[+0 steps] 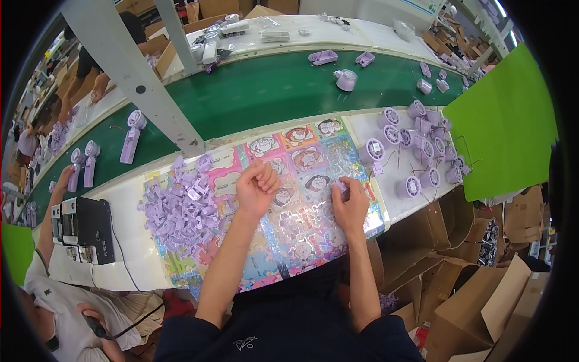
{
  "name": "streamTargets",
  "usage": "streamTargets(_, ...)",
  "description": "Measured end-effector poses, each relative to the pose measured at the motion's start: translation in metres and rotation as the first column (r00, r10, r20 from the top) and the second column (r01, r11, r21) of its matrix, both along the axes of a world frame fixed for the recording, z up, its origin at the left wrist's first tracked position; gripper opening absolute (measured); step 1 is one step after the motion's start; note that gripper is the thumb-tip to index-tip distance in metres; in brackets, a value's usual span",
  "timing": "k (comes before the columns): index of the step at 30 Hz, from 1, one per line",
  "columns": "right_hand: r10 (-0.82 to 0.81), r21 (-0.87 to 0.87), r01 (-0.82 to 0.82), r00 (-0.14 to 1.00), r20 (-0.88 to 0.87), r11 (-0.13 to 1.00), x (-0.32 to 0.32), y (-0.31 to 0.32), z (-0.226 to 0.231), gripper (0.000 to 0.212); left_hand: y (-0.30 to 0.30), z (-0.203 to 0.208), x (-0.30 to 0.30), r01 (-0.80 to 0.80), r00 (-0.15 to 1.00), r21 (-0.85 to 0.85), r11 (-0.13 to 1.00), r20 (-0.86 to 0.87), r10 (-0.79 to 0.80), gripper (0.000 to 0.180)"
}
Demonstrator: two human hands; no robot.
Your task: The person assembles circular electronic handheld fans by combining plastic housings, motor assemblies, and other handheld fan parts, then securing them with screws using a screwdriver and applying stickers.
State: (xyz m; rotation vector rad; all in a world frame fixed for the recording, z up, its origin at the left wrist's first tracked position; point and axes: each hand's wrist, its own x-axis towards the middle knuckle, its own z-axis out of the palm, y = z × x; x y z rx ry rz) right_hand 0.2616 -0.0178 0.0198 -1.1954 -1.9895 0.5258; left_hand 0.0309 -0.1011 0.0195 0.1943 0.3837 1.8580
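My left hand is raised over the colourful printed mat, its fingers curled in; whatever may be inside them is hidden. Further right, my right hand pinches a small lilac plastic part between thumb and fingers, low over the mat. A heap of similar small lilac plastic parts lies left of my left hand. Several round lilac fan heads with thin wires stand grouped on the white tabletop, to the right of my right hand.
Beyond the table runs a green conveyor belt carrying lilac fans and housings. A grey metal post rises at the left. A black box with a cable sits near a co-worker. Cardboard boxes and a green panel are at right.
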Motion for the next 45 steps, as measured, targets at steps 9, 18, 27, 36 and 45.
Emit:
streamTargets(9,-0.001,0.005,0.001,1.000,-0.006,1.000,-0.001,0.000,0.001,0.023,0.004,0.000,0.000,0.041,0.994,0.030,0.999,-0.101,-0.038,0.032)
streamTargets(18,0.015,0.125,-0.020,0.999,0.040,0.992,-0.001,-0.001,0.002,0.023,0.038,0.001,-0.013,0.067,0.984,0.064,0.996,0.159,-0.077,0.030)
streamTargets(27,0.166,0.067,-0.169,0.985,0.053,0.983,-0.002,-0.007,0.007,0.023,0.069,-0.006,-0.014,0.186,0.982,0.102,0.977,-0.057,-0.181,0.029)
streamTargets(36,0.520,-0.130,-0.503,0.820,0.240,0.854,-0.048,0.074,0.056,0.037,0.073,-0.020,0.012,-0.248,0.298,-0.095,0.964,-0.954,-0.018,0.030)
streamTargets(45,-0.055,0.277,-0.114,0.843,0.534,0.954,-0.134,0.298,0.058,0.057,0.074,0.000,0.021,-0.222,0.168,-0.064,0.973,-0.985,-0.026,0.032)
